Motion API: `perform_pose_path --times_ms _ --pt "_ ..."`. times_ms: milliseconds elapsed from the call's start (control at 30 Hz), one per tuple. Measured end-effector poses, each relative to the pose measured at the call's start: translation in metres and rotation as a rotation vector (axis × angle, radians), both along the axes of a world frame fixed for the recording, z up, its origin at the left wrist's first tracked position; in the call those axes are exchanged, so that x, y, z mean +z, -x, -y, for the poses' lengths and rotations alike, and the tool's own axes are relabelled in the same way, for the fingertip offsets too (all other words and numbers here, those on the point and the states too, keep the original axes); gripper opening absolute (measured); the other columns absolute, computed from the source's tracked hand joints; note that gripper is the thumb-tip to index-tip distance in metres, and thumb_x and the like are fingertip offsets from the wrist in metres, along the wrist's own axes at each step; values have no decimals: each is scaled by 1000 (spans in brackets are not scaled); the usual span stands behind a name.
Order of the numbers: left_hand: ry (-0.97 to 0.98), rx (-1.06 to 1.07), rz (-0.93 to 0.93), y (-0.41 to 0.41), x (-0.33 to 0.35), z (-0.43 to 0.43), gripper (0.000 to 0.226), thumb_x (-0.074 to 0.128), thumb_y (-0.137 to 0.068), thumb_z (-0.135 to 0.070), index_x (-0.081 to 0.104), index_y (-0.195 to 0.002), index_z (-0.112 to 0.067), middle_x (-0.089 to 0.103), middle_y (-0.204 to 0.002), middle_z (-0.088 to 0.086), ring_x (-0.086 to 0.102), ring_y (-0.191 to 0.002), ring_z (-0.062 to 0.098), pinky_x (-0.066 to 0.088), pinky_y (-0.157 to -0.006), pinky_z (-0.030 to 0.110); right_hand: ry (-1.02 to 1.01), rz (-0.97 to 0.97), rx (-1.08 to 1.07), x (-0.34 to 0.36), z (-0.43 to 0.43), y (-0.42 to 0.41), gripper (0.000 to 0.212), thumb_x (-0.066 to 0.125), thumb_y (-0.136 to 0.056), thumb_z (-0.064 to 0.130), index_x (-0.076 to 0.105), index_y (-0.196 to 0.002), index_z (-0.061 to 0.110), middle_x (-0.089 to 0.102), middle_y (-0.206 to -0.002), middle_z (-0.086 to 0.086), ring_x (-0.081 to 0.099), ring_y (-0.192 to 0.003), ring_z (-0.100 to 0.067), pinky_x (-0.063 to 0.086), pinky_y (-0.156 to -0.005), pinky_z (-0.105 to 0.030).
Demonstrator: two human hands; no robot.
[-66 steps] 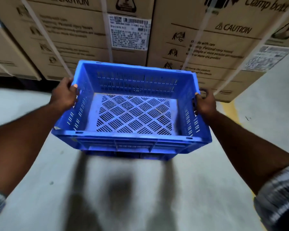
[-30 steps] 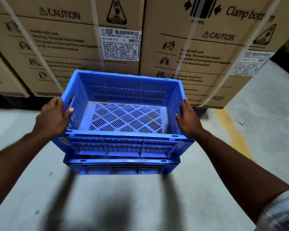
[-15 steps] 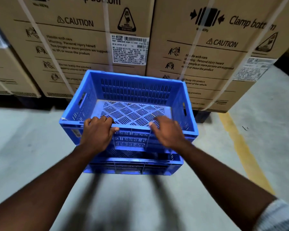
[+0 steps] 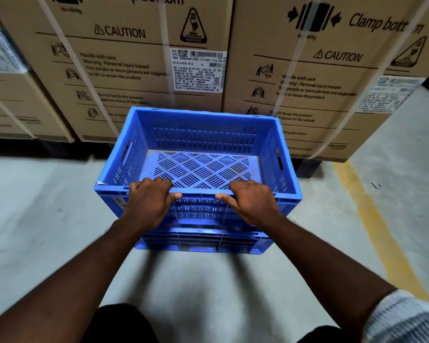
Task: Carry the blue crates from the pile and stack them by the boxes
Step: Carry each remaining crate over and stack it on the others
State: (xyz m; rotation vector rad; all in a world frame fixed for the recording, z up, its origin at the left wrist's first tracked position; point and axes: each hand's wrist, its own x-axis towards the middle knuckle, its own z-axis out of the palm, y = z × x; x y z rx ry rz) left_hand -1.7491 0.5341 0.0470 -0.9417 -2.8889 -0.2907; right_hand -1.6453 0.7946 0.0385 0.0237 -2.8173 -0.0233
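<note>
The top crate (image 4: pixel 203 134) sits nested on a lower crate (image 4: pixel 201 245), and the two blue crates make a short stack on the grey floor (image 4: pixel 47 219), just in front of the boxes (image 4: pixel 134 70). The top crate is upright and empty, its slotted bottom and vented walls in plain sight, with a handle slot in each end wall. Both hands are on its near long rim. The left hand (image 4: pixel 150 204) grips the rim left of centre: its fingers (image 4: pixel 156 183) lie close together, hooked over the edge into the crate, and the thumb presses the outer face. The right hand (image 4: pixel 252 205) grips the rim right of centre in the same way, fingers (image 4: pixel 243 185) side by side and curled over the edge, thumb stretched along the outside just under the rim. The hands are apart, with bare rim between them. The boxes are tall brown cartons bound with pale straps and printed "CAUTION" and "Clamp bottom"; a white label (image 4: pixel 197 70) is stuck on the left one. A yellow line (image 4: pixel 372 219) runs along the floor to the right of the stack. A striped sleeve (image 4: pixel 401 318) covers the right upper arm.
</note>
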Motion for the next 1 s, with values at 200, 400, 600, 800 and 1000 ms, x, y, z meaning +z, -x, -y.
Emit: perform_pose_path --times_ms 200,400,600,800,1000 --pt "47 -2 17 11 2 -12 34 37 -95 -57 43 -85 -25 53 -87 -1 52 -95 30 27 -78 41 39 18 -33 4 -6 8 52 33 -93 71 39 -74 23 53 -67 1 54 -65 -23 27 -56 -30" --pt "7 -23 79 8 8 -3 31 44 -95 -54 45 -84 -25 48 -85 -4 53 -100 30 26 -83 42 80 9 -74 2 10 -5 56 28 -94 71 41 -74 20 48 -65 0 53 -64 -25 30 -58 -32" --pt "-2 -51 94 0 9 10 33 40 -97 -53 49 -85 -24 55 -90 -3 53 -100 28 21 -80 39 21 -19 -25 -2 12 -14 61 17 -93 72 44 -75 21 59 -67 -4 57 -62 -27 29 -54 -30" --pt "-33 -16 98 -9 9 4 32 41 -97 -52 56 -97 -24 61 -98 0 52 -105 28 21 -81 38 -13 -38 3 -1 1 -9 57 27 -94 71 45 -73 21 58 -65 -3 57 -59 -25 24 -54 -28" --pt "11 -52 128 -10 6 14 35 38 -98 -52 54 -96 -21 59 -99 0 51 -104 28 20 -80 39 34 -29 -5 1 14 -24 50 31 -93 69 33 -73 23 56 -64 -4 56 -59 -29 24 -54 -30"
